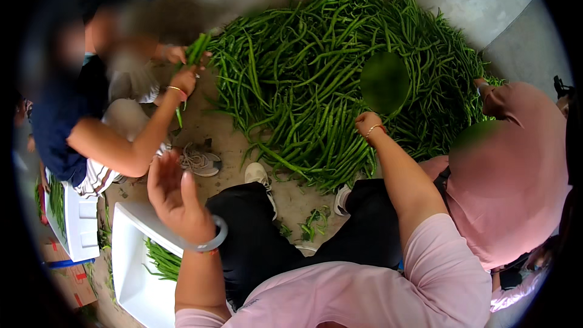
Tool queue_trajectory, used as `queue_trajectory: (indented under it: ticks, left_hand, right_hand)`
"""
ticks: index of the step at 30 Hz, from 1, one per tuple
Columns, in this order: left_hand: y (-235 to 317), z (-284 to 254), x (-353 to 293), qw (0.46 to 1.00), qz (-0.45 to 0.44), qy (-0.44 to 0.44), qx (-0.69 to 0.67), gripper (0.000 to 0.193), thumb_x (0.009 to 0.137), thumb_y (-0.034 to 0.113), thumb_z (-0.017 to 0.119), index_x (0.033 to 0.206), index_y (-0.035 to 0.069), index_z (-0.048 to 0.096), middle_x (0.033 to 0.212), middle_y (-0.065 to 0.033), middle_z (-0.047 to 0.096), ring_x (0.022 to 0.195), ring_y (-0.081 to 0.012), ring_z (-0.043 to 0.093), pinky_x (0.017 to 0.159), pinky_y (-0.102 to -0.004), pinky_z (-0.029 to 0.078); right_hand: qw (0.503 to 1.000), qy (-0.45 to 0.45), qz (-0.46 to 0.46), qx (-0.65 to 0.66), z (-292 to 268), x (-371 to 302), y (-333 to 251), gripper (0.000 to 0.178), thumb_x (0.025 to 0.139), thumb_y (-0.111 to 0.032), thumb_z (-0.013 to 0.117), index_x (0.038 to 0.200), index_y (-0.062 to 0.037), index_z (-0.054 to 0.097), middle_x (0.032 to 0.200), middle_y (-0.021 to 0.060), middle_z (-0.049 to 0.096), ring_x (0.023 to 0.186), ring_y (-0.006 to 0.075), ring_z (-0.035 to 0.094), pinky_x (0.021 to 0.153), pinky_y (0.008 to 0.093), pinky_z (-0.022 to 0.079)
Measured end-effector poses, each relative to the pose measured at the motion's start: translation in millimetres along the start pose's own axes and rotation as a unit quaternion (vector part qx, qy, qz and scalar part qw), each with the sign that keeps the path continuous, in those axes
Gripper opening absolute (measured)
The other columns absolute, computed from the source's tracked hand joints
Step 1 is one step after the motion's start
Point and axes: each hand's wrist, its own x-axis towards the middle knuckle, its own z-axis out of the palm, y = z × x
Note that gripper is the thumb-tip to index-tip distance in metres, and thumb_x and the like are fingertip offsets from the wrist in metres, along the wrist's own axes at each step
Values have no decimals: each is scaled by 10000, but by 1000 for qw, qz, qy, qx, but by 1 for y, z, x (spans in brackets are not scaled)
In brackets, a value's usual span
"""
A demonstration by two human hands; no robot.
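A broad heap of long green chili peppers point(291, 79) covers the floor in front of me. My right hand point(368, 125) reaches to the near middle of this heap, palm down with the fingers curled closed; whatever they hold is hidden. My left hand point(181, 199) is raised at the left, fingers extended and thumb apart, with nothing in it. A grey band circles that wrist. Just below it stands a white bin point(135, 267) with a small batch of green chili peppers point(163, 261) inside.
At the left, a co-worker in a dark shirt point(54, 127) holds a bunch of peppers point(195, 51). A person in pink point(516, 170) crouches close on my right, reaching to the heap. Another white bin point(82, 222) and a cardboard box point(76, 282) stand far left.
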Motion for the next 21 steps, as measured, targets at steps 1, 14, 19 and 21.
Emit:
queue_trajectory:
  ticks: [1,14,19,21]
  left_hand:
    - [-2,23,6,998,-41,5,-55,367,761,-25,425,1118,-30,339,1088,-141,428,1019,-211,417,873,-309,314]
    - [-84,49,25,927,-334,125,-120,282,759,45,475,1036,21,426,960,-53,456,842,-124,467,703,-244,398]
    - [-91,30,27,924,-341,135,-105,303,763,75,478,1054,17,412,939,-50,462,836,-129,469,715,-246,392]
    - [-88,28,29,935,-312,133,-106,302,763,72,479,1053,19,414,937,-50,462,835,-128,467,713,-245,388]
  right_hand:
    - [996,-20,-38,-81,5,2,-1,170,692,-50,504,832,-55,601,905,148,554,786,290,538,714,356,436]
    - [842,-302,-299,-332,185,-62,-81,254,760,-220,437,852,-21,564,852,140,572,789,259,559,653,353,449]
    - [893,-322,-193,-248,202,-62,-68,317,673,-250,539,831,23,514,813,191,547,759,315,538,647,370,437]
    - [893,-326,-234,-205,170,-60,-77,309,670,-250,529,799,30,511,779,198,538,742,331,524,647,379,422]
